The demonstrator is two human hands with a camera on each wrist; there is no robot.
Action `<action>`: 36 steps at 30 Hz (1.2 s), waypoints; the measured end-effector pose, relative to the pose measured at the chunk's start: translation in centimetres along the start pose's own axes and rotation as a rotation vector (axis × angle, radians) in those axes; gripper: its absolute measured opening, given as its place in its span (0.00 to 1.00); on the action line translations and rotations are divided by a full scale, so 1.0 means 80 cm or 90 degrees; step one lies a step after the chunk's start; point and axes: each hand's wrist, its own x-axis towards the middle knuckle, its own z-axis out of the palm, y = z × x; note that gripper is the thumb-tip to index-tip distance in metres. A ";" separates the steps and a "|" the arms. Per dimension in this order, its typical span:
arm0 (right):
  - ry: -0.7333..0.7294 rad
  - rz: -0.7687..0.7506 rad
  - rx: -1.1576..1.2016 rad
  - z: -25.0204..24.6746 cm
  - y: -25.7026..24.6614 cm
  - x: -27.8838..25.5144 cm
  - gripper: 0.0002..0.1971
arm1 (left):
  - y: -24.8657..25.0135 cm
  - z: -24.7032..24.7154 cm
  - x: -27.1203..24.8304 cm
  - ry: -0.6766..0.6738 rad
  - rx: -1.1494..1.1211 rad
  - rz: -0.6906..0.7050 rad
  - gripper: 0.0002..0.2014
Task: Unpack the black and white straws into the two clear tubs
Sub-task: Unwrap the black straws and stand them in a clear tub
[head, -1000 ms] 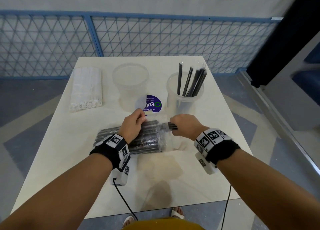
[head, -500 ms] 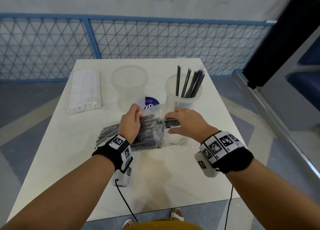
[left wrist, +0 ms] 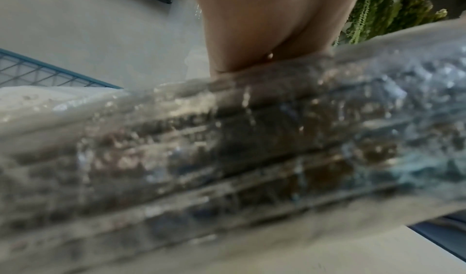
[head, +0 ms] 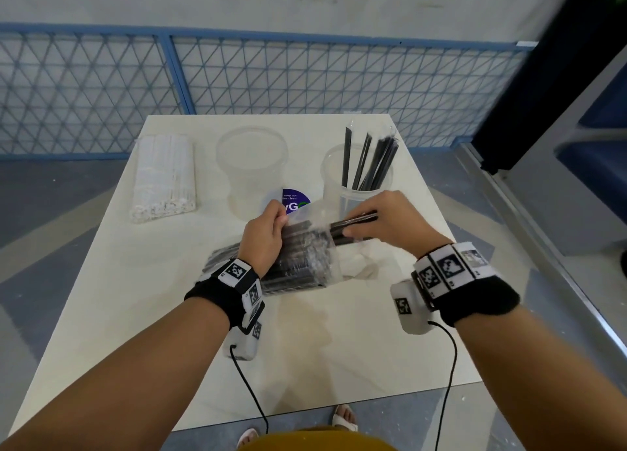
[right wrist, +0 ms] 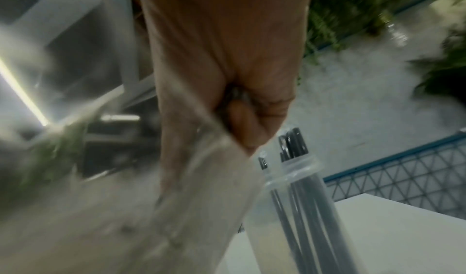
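A clear plastic pack of black straws lies across the table's middle. My left hand grips the pack near its open end. My right hand pinches a small bunch of black straws drawn partly out of the pack's mouth. Behind it, the right clear tub holds several upright black straws. The left clear tub holds no straws. A wrapped pack of white straws lies at the far left.
A round purple sticker sits on the cream table between the tubs. A blue mesh fence runs behind the far edge. A grey metal frame stands close to the table's right side.
My right hand has pulled a bunch of black straws further out of the pack, rising toward the right tub. My left hand has shifted up along the pack, which now tilts.
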 end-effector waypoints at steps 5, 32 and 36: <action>0.188 0.054 0.534 0.007 0.003 -0.014 0.17 | 0.004 -0.002 0.006 0.026 -0.022 -0.011 0.07; 0.113 0.084 0.562 0.047 0.010 -0.021 0.17 | 0.025 0.029 0.002 0.049 -0.068 0.020 0.06; 0.241 0.098 0.584 0.040 0.008 -0.016 0.05 | 0.022 0.029 0.003 0.032 -0.046 0.028 0.07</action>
